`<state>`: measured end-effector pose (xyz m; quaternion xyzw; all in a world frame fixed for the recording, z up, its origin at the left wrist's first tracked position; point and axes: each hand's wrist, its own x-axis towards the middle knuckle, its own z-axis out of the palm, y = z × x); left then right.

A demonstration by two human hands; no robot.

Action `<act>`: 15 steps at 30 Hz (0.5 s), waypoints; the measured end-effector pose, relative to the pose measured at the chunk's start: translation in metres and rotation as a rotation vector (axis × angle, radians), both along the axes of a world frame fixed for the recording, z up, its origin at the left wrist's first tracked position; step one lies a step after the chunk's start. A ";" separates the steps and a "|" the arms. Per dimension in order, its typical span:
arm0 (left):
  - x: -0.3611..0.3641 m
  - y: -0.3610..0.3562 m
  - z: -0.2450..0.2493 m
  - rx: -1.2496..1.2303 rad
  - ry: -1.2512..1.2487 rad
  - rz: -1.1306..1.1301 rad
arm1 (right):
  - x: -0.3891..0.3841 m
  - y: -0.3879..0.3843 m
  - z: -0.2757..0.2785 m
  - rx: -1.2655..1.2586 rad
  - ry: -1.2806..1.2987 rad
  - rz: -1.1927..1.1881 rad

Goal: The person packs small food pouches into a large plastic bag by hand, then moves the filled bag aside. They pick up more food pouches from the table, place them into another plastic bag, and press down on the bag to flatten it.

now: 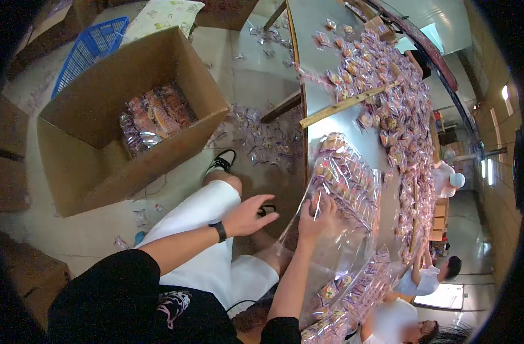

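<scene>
My left hand (251, 216), with a dark watch at the wrist, is in the air over my legs. Its fingers are stretched out and it holds nothing. At the table's edge my right hand (318, 215) has its fingers bent on the clear film of a large plastic bag (353, 238). Rows of small wrapped packets (345, 178) fill the bag's far part, and its loose film spreads toward me. Left of my legs stands an open cardboard box (78, 166) with a filled bag of packets (158, 117) inside.
Many loose packets (408, 114) cover the metal table (322, 74), where a wooden bar (348, 105) lies across. More packets (267, 137) are on the floor. Behind the box stands a blue basket (92, 49). Several people (425, 281) are along the table's far side.
</scene>
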<state>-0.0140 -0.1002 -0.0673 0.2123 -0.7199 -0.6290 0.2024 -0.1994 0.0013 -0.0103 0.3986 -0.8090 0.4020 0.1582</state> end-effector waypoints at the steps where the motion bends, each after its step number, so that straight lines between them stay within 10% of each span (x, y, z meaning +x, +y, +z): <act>1: -0.014 0.012 0.006 0.090 0.035 -0.013 | -0.005 0.008 -0.004 0.043 0.040 -0.027; 4: -0.041 0.038 0.033 0.381 0.055 -0.206 | -0.023 0.021 -0.001 0.107 -0.028 -0.068; 10: -0.066 0.092 0.043 0.210 0.094 -0.285 | -0.048 0.061 0.039 0.232 -0.387 -0.075; 11: -0.067 0.099 0.048 0.189 0.071 -0.292 | -0.055 0.071 0.037 0.339 -0.080 -0.061; 15: -0.053 0.108 0.050 0.206 0.074 -0.357 | -0.037 0.081 0.026 0.015 -0.478 -0.033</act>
